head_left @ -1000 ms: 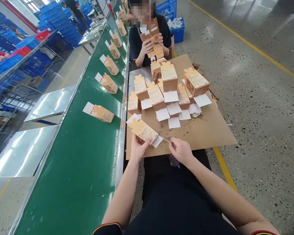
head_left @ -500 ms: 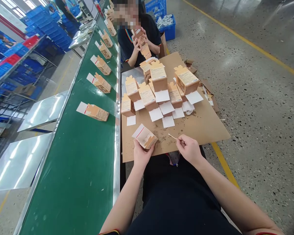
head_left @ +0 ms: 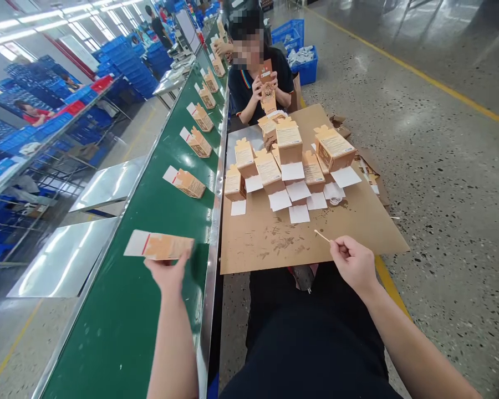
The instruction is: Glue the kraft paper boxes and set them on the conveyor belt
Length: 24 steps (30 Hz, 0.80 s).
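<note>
Your largest surface is the green belt (head_left: 120, 310), running along the left side of the cardboard sheet (head_left: 245, 244), with its metal rail between them. Past the far edge of the cardboard sheet, a person (head_left: 241, 91) in a dark shirt holds up a brown printed carton (head_left: 268, 94) in both hands. Beyond the cardboard sheet's far right side, you have a blue crate (head_left: 307, 72) holding pale packets. Heaped on the far half of the cardboard sheet is a pile of tan boxes (head_left: 289, 138), many with white flaps hanging toward you. More boxes (head_left: 189, 183) form a row on the belt, left of the cardboard sheet.

Your left hand (head_left: 169, 274) is left of the cardboard sheet, its grip pinching the held box (head_left: 166, 247) between thumb and fingers. That box is over the belt, its white flap and red strip pointing away from the cardboard sheet; you can't tell whether it touches the belt. Your right hand (head_left: 353, 260) is at the cardboard sheet's near edge, fingertips pressed together on a thin stick (head_left: 322, 236) that points over the sheet. Dark marks (head_left: 286, 238) spot the bare near part of the cardboard sheet.
</note>
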### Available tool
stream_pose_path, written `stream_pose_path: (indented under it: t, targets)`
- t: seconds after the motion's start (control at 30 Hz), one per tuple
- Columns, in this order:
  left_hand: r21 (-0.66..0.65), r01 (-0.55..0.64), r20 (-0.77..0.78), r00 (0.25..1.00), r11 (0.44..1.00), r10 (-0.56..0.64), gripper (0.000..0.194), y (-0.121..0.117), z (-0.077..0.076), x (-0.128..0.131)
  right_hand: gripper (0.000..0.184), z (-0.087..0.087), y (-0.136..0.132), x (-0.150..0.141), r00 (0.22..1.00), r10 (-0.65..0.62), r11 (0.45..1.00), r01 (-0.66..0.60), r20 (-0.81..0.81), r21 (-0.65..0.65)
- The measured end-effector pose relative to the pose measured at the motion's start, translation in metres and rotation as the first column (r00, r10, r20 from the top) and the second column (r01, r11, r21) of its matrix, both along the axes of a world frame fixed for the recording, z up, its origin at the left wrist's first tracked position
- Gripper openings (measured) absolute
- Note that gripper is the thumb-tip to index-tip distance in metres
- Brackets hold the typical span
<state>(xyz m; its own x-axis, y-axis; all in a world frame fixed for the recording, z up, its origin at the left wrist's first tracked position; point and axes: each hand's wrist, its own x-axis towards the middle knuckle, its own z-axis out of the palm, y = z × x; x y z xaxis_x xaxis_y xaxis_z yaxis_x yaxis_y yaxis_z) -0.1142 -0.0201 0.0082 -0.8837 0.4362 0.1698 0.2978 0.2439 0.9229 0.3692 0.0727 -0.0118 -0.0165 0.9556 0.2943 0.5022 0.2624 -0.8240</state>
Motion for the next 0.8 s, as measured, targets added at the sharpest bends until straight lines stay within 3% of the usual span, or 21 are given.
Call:
stream_pose_path:
  t: [0.07, 0.17, 0.23, 0.33, 0.4, 0.47, 0.53, 0.63, 0.7, 0.77, 0.8]
  targets:
    - [-0.054, -0.073, 0.061, 0.995, 0.996, 0.076, 0.096, -0.009, 0.001, -0.035, 0.042, 0.001, 0.005, 0.004, 1.000, -0.024, 1.000, 0.024, -0.007, -0.004]
    - [-0.139, -0.086, 0.144, 0.984, 0.987, 0.106, 0.095, -0.019, -0.006, -0.048, 0.045, 0.003, 0.011, 0.009, 0.998, -0.056, 0.998, 0.056, -0.005, -0.005]
    - [-0.154, -0.149, 0.114, 0.979, 0.977, 0.167, 0.096, -0.029, -0.015, -0.036, 0.047, 0.005, 0.011, 0.018, 0.995, -0.100, 0.995, 0.100, 0.018, 0.001]
    - [-0.071, -0.279, -0.112, 0.956, 0.958, 0.271, 0.085, -0.041, -0.029, -0.004, 0.048, 0.009, 0.006, 0.042, 0.980, -0.188, 0.982, 0.188, 0.071, 0.007]
    - [0.021, -0.176, -0.226, 0.958, 0.984, 0.176, 0.067, -0.035, -0.033, 0.017, 0.050, 0.012, 0.003, 0.058, 0.968, -0.232, 0.973, 0.232, 0.101, 0.006]
    - [0.064, 0.026, -0.201, 0.980, 0.998, -0.013, 0.052, -0.005, -0.030, 0.035, 0.052, 0.015, 0.003, 0.067, 0.959, -0.257, 0.966, 0.259, 0.115, 0.001]
    - [0.059, 0.165, -0.066, 0.985, 0.985, -0.161, 0.043, 0.046, -0.017, 0.048, 0.054, 0.016, 0.006, 0.068, 0.958, -0.263, 0.964, 0.265, 0.115, -0.001]
    - [-0.075, 0.264, 0.170, 0.954, 0.962, -0.248, 0.038, 0.143, 0.008, 0.061, 0.051, 0.017, 0.011, 0.058, 0.968, -0.236, 0.972, 0.236, 0.091, 0.006]
    - [-0.163, 0.333, 0.232, 0.928, 0.929, -0.292, 0.034, 0.197, 0.020, 0.068, 0.049, 0.017, 0.011, 0.050, 0.974, -0.211, 0.977, 0.212, 0.078, 0.004]
    - [-0.236, 0.384, 0.260, 0.910, 0.893, -0.322, 0.029, 0.227, 0.025, 0.075, 0.046, 0.017, 0.008, 0.046, 0.975, -0.207, 0.978, 0.207, 0.077, 0.005]
    - [-0.261, 0.401, 0.265, 0.905, 0.878, -0.334, 0.026, 0.230, 0.025, 0.078, 0.045, 0.016, 0.006, 0.045, 0.974, -0.212, 0.977, 0.212, 0.078, 0.007]
